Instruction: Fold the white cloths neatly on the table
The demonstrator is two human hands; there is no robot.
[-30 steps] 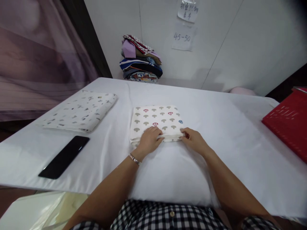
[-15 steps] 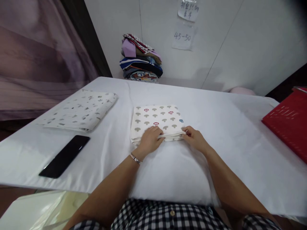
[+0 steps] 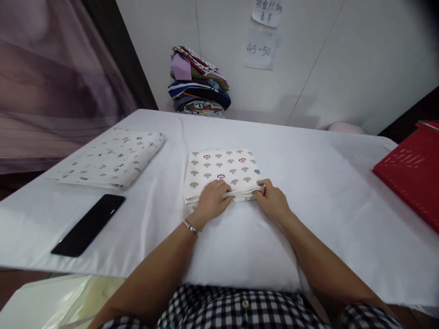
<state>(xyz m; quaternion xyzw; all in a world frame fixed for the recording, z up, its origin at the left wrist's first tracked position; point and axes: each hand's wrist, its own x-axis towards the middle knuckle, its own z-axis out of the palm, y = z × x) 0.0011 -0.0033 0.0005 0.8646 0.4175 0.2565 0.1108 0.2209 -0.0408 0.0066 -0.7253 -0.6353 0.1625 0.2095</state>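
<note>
A white cloth (image 3: pixel 219 165) printed with grey, red and blue mushrooms lies folded in layers at the middle of the table. My left hand (image 3: pixel 213 199) grips its near edge, fingers on top and thumb below at the layered fold. At the near right corner, my right hand (image 3: pixel 270 197) pinches the same layers between thumb and fingers. Parts of the near edge are hidden behind both hands.
The table (image 3: pixel 329 219) has a white covering. On the left lie another folded patterned cloth (image 3: pixel 113 157) and a black phone (image 3: pixel 89 225). A red object (image 3: pixel 411 173) stands at the right edge. Stacked fabrics (image 3: pixel 200 84) rise by the wall behind.
My right hand has shifted slightly left along the cloth's near right corner. My left hand keeps its hold. The whole view has moved a little.
</note>
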